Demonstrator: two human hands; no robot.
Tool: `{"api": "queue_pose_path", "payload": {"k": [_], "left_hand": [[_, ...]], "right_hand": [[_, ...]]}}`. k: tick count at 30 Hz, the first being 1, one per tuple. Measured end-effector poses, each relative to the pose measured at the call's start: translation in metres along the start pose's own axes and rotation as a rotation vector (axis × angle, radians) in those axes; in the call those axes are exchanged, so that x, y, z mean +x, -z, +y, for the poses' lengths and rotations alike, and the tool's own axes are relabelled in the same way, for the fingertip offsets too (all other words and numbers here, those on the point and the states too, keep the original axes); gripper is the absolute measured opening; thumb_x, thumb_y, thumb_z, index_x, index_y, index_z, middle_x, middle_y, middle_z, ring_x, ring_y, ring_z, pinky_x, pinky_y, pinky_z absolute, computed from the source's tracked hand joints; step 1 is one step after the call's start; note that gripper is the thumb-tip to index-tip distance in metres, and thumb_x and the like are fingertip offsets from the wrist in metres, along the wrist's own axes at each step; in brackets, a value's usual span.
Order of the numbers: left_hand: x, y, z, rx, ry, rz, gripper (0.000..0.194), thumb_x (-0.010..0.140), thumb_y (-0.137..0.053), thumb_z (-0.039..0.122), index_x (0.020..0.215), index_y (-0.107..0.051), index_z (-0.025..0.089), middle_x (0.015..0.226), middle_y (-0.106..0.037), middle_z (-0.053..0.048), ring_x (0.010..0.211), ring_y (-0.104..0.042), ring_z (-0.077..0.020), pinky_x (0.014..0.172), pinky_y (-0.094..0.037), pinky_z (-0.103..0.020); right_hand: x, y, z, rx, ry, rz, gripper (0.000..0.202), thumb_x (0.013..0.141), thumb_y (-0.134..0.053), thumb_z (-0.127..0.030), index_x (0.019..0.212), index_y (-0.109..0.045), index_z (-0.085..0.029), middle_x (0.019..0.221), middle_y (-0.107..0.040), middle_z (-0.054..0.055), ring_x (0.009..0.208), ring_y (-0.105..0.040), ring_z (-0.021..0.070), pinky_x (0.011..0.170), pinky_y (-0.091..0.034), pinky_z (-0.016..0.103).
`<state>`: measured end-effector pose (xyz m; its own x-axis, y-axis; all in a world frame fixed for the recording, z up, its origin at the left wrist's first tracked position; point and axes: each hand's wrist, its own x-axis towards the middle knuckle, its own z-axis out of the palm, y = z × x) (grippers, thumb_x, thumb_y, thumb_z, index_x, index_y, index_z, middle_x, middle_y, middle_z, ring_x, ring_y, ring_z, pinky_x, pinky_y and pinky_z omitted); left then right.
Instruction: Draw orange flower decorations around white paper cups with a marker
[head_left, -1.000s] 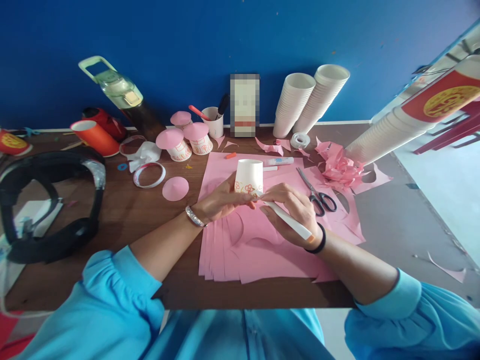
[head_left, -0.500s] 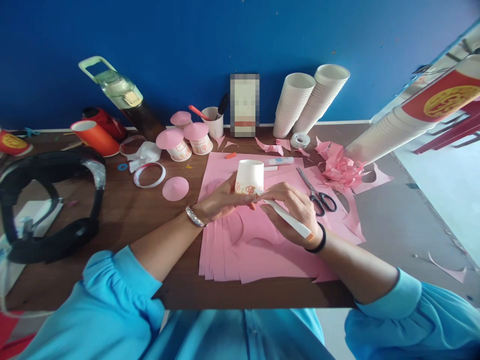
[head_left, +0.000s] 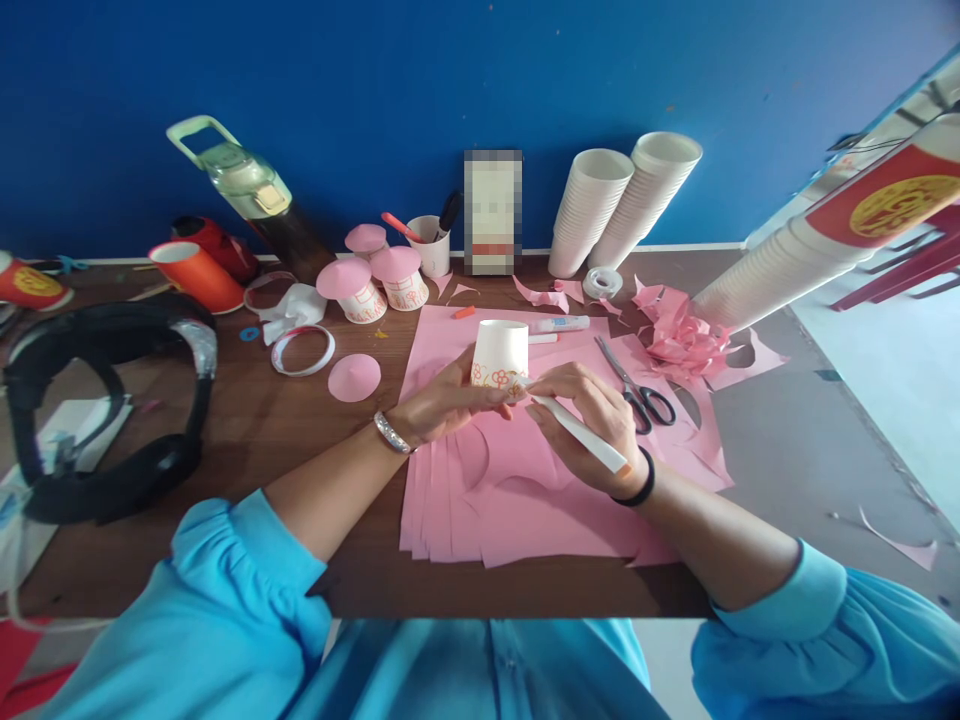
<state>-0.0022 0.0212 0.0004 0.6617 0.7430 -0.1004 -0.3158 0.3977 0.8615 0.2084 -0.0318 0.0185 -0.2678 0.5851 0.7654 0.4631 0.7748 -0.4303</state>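
Note:
A white paper cup (head_left: 501,345) with orange flower drawings near its lower edge is held by my left hand (head_left: 450,402), the fingers wrapped round its base. My right hand (head_left: 589,420) grips a white marker (head_left: 581,436), its tip at the flower drawings on the cup. Both hands are above a stack of pink paper sheets (head_left: 450,500). Black-handled scissors (head_left: 637,395) lie just right of my right hand. A capped marker and a glue stick (head_left: 562,323) rest behind the cup.
Three pink-roofed cups (head_left: 364,290), a pink paper cone (head_left: 354,378) and a tape roll (head_left: 302,350) stand or lie at left. A bottle (head_left: 259,200) and black headgear (head_left: 112,400) are farther left. Cup stacks (head_left: 592,210) and crumpled pink scraps (head_left: 682,335) are at right.
The view has shifted slightly, so things appear a little farther right. The marker tip has moved slightly on the cup; both grips look the same.

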Motion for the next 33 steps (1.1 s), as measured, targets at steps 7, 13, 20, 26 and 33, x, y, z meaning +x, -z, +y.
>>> {"api": "queue_pose_path", "payload": {"k": [7, 13, 20, 26, 33], "left_hand": [[0.0007, 0.0002, 0.0001, -0.016, 0.000, -0.001, 0.040, 0.078, -0.093, 0.025, 0.110, -0.071, 0.018, 0.103, -0.076, -0.008, 0.094, -0.071, -0.0196, 0.076, -0.057, -0.030], [0.0007, 0.0017, -0.0005, -0.007, -0.007, -0.005, 0.038, 0.079, -0.093, 0.027, 0.109, -0.073, 0.018, 0.103, -0.075, -0.007, 0.092, -0.069, -0.0183, 0.077, -0.059, -0.030], [0.0008, 0.0019, -0.0015, 0.014, -0.014, -0.016, 0.036, 0.081, -0.091, 0.028, 0.111, -0.074, 0.017, 0.103, -0.074, -0.008, 0.095, -0.069, -0.0202, 0.082, -0.060, -0.034], [0.0003, 0.0019, -0.0023, 0.024, -0.017, -0.018, 0.034, 0.082, -0.089, 0.026, 0.110, -0.072, 0.016, 0.101, -0.073, -0.008, 0.093, -0.068, -0.0188, 0.082, -0.057, -0.032], [0.0008, -0.0001, -0.0030, 0.010, -0.023, -0.009, 0.041, 0.080, -0.092, 0.024, 0.114, -0.071, 0.019, 0.105, -0.073, -0.007, 0.092, -0.068, -0.0178, 0.079, -0.055, -0.031]], "right_hand": [[0.0013, -0.0002, -0.0012, 0.023, 0.002, 0.010, 0.016, 0.101, -0.064, -0.013, 0.113, -0.065, -0.024, 0.093, -0.076, 0.004, 0.080, -0.074, 0.0187, 0.071, -0.062, 0.030], [0.0022, 0.0012, -0.0032, 0.041, 0.006, 0.014, 0.018, 0.101, -0.063, -0.013, 0.113, -0.064, -0.026, 0.092, -0.077, 0.003, 0.077, -0.074, 0.0183, 0.069, -0.063, 0.032], [0.0015, 0.0016, -0.0036, 0.056, 0.022, 0.019, 0.014, 0.103, -0.064, -0.016, 0.114, -0.066, -0.024, 0.093, -0.076, 0.004, 0.079, -0.075, 0.0182, 0.070, -0.063, 0.031], [0.0001, 0.0009, -0.0020, 0.040, 0.027, 0.010, 0.016, 0.102, -0.064, -0.015, 0.116, -0.065, -0.024, 0.094, -0.076, 0.005, 0.081, -0.075, 0.0182, 0.070, -0.064, 0.031], [-0.0008, 0.0012, -0.0009, -0.001, 0.022, -0.005, 0.015, 0.102, -0.064, -0.016, 0.114, -0.065, -0.025, 0.093, -0.076, 0.005, 0.081, -0.076, 0.0185, 0.070, -0.065, 0.031]]}}
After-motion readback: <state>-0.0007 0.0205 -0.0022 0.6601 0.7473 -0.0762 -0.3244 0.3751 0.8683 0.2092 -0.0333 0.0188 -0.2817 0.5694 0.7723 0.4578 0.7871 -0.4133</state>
